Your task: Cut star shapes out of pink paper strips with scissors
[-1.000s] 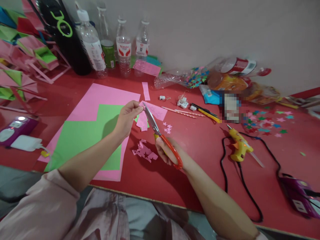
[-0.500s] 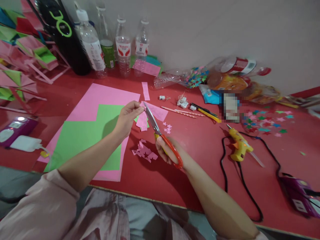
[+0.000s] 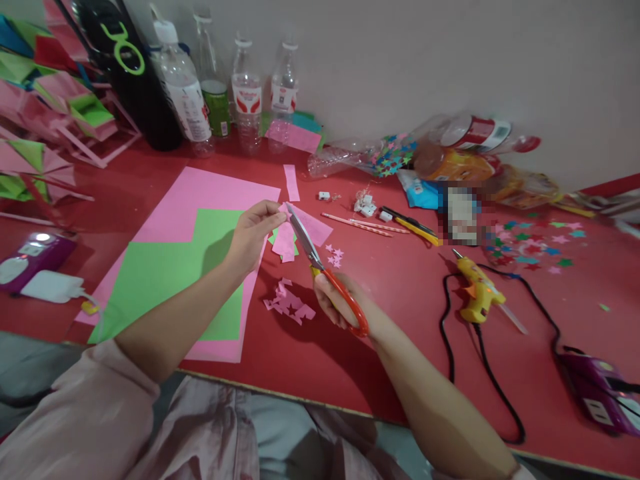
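Observation:
My left hand pinches a small piece of pink paper between thumb and fingertips. My right hand is wrapped round the handles of a pair of scissors, one of them orange-red. The blade tips touch or nearly touch the pink piece by my left fingertips; whether they grip it I cannot tell. Below the blades lie several small pink stars and a heap of pink paper scraps. Left of my hands, green paper rests on larger pink sheets.
A yellow glue gun with a black cord lies to the right, near scattered paper stars. Bottles and a black flask stand along the wall. Paper models fill the far left. A yellow cutter lies behind the scissors.
The scissors and my right hand have shifted very slightly, and the blades look a little closer together. My left hand still pinches the pink paper in nearly the same spot.

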Demonstrator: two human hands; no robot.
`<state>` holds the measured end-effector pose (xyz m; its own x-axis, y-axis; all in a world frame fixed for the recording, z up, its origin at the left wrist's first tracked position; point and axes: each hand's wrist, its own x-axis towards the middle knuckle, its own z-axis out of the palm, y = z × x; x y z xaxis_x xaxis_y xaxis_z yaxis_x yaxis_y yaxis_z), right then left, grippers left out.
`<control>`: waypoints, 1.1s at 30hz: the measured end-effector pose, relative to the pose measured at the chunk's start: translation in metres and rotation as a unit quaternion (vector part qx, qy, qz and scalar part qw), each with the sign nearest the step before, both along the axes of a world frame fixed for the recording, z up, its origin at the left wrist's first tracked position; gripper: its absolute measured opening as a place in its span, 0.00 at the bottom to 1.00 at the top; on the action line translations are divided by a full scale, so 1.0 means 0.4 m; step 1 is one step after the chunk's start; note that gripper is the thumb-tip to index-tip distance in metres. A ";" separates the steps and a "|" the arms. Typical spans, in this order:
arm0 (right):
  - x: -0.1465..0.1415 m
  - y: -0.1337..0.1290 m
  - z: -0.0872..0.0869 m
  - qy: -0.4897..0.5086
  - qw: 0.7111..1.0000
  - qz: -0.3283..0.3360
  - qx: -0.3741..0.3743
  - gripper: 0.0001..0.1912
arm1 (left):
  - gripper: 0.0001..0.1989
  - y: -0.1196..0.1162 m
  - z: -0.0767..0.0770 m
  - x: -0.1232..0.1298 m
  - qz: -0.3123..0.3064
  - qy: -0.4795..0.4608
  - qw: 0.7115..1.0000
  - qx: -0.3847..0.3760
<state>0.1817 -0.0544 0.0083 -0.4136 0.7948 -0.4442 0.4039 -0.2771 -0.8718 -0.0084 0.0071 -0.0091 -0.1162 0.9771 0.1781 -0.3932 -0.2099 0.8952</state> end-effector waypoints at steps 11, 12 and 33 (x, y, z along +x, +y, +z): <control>-0.001 0.003 0.018 0.002 1.000 0.017 0.001 0.27 | 0.04 0.007 0.001 -0.009 0.058 0.036 0.998 0.000; -0.002 0.003 0.015 0.004 1.000 0.016 0.001 0.27 | 0.04 0.007 0.000 -0.009 0.062 0.036 0.997 0.001; -0.008 0.000 0.009 -0.024 1.000 0.009 -0.007 0.25 | 0.02 0.002 0.003 0.001 0.057 0.001 0.998 -0.022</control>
